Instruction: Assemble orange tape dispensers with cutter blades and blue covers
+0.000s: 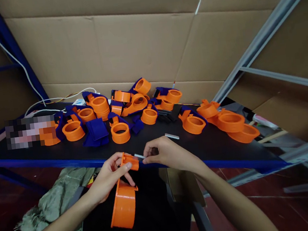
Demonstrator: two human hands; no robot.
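Observation:
My left hand (108, 177) grips an orange tape dispenser frame (123, 207) in front of the table edge. Its wide ring hangs down, and my thumb presses on the smaller upper part. A small toothed metal blade (139, 156) is pinched between the fingertips of my right hand (161, 151). The blade's free end points left, close beside the upper part of the frame; I cannot tell whether they touch. Just beyond my right hand, a flat metal strip (172, 136) lies on the black tabletop (157, 145).
Several orange and blue tape dispensers (120, 133) crowd the back of the table. Flat blue pieces (96, 130) lie among them. More orange frames (230, 120) are stacked at the right. Cardboard (134, 43) walls the back, and a white cable (28, 76) runs at the left.

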